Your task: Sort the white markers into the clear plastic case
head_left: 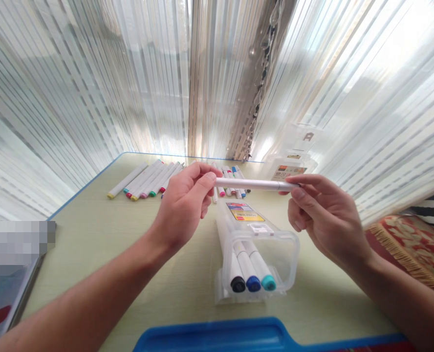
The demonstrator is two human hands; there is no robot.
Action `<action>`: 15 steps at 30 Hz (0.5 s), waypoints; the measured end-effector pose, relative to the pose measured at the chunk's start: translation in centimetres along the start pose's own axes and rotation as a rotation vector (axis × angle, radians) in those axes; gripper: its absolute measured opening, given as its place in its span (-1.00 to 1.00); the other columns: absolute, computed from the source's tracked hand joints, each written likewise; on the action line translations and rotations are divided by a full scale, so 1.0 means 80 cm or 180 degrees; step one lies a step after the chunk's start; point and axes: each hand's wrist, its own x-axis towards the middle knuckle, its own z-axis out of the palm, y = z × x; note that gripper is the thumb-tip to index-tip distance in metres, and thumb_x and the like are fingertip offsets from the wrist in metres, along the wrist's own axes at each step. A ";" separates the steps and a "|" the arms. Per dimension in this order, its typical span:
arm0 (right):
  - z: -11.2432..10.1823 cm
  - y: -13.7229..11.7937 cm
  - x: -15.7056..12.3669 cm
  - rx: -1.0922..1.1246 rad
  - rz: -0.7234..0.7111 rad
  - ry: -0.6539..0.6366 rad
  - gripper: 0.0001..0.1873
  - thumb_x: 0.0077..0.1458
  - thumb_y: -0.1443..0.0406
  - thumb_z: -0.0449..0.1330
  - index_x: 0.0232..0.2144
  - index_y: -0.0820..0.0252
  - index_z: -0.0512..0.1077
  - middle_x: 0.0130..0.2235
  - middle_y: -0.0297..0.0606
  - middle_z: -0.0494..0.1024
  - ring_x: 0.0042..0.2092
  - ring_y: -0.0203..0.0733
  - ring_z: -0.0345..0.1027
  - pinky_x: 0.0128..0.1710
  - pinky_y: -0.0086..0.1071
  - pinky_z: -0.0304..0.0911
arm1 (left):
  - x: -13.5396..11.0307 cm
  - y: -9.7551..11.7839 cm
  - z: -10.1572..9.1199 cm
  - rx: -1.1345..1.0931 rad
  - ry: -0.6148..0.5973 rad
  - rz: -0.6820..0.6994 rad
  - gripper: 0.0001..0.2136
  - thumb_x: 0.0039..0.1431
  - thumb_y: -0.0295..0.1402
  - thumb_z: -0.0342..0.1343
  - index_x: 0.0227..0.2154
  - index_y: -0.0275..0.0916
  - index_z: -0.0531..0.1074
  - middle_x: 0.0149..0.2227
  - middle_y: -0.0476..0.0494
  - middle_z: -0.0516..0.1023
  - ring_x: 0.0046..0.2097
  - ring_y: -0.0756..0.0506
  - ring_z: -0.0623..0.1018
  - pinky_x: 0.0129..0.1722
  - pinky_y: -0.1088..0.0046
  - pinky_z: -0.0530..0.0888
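A white marker [251,184] is held level in the air between both hands. My left hand [187,200] pinches its left end, and my right hand [323,215] pinches the right end; the fingers hide both tips. Just below stands a clear plastic case [293,259] on its side, its open end facing me. Inside it lie a black-capped marker [238,283], a blue-capped marker [253,282] and a teal-capped marker [268,282]. A yellow and blue label [244,212] is on the case's upper side.
Several capped markers [147,181] lie in a row at the table's back left, with more markers [235,176] behind my hands. A clear lid-like plastic piece [293,156] stands at the back right. A blue tray [217,335] is at the front edge. Striped curtains [147,73] hang behind.
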 end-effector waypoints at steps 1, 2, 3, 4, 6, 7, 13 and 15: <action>0.000 0.000 0.000 -0.0004 0.0003 0.0003 -0.85 0.27 0.29 0.27 -0.11 0.06 0.54 -0.32 -0.36 0.49 -0.62 -0.46 0.23 -0.65 -0.43 0.11 | 0.000 0.000 0.000 0.0001 -0.0001 -0.0002 -0.91 0.24 -0.38 0.09 -0.30 -0.28 0.45 -0.56 0.06 0.29 -0.60 0.07 0.29 -0.67 0.54 0.20; 0.000 0.001 0.000 0.0004 0.0012 0.0004 -0.85 0.26 0.29 0.28 -0.10 0.06 0.54 -0.31 -0.36 0.49 -0.62 -0.46 0.24 -0.65 -0.43 0.11 | 0.000 0.000 0.000 0.0006 0.0001 -0.0001 -0.91 0.24 -0.38 0.09 -0.30 -0.28 0.45 -0.57 0.07 0.28 -0.60 0.07 0.29 -0.67 0.55 0.20; 0.000 0.001 0.001 0.0019 0.0030 -0.0004 -0.85 0.26 0.29 0.28 -0.10 0.06 0.54 -0.30 -0.35 0.50 -0.61 -0.46 0.24 -0.65 -0.44 0.11 | 0.000 0.000 0.000 0.0014 0.0008 0.0005 -0.91 0.24 -0.38 0.09 -0.30 -0.28 0.45 -0.57 0.07 0.28 -0.60 0.07 0.29 -0.67 0.55 0.20; 0.000 0.002 0.001 0.0043 0.0060 -0.0014 -0.84 0.26 0.28 0.28 -0.10 0.06 0.55 -0.30 -0.34 0.52 -0.61 -0.46 0.24 -0.65 -0.44 0.11 | 0.000 0.000 0.000 0.0027 0.0016 0.0018 -0.92 0.24 -0.39 0.09 -0.30 -0.28 0.45 -0.56 0.06 0.29 -0.60 0.07 0.29 -0.67 0.55 0.20; -0.001 0.003 0.001 0.0096 0.0145 -0.0057 -0.83 0.27 0.25 0.27 -0.09 0.07 0.55 -0.29 -0.32 0.55 -0.61 -0.46 0.24 -0.66 -0.45 0.11 | 0.000 -0.001 -0.001 0.0064 0.0034 0.0060 -0.92 0.22 -0.40 0.10 -0.30 -0.28 0.46 -0.52 0.05 0.33 -0.60 0.08 0.29 -0.68 0.54 0.20; -0.001 0.003 0.001 0.0119 0.0183 -0.0076 -0.83 0.28 0.23 0.27 -0.09 0.07 0.55 -0.30 -0.32 0.55 -0.61 -0.46 0.24 -0.66 -0.46 0.11 | 0.000 -0.002 -0.001 0.0087 0.0040 0.0083 -0.92 0.22 -0.40 0.10 -0.29 -0.28 0.46 -0.50 0.04 0.35 -0.60 0.08 0.30 -0.68 0.53 0.20; -0.001 0.004 0.002 0.0094 0.0218 -0.0081 -0.83 0.28 0.19 0.26 -0.12 0.09 0.56 -0.36 -0.34 0.54 -0.62 -0.45 0.22 -0.68 -0.45 0.10 | 0.000 -0.005 -0.003 0.0189 0.0025 0.0159 -0.92 0.23 -0.39 0.10 -0.28 -0.27 0.46 -0.47 0.03 0.37 -0.60 0.09 0.30 -0.67 0.51 0.17; -0.002 0.004 0.002 0.0025 0.0207 -0.0070 -0.82 0.27 0.19 0.27 -0.11 0.09 0.56 -0.35 -0.32 0.54 -0.62 -0.44 0.22 -0.67 -0.44 0.10 | 0.000 -0.006 -0.003 0.0206 0.0029 0.0171 -0.93 0.23 -0.39 0.10 -0.29 -0.26 0.46 -0.48 0.04 0.36 -0.60 0.10 0.29 -0.67 0.51 0.17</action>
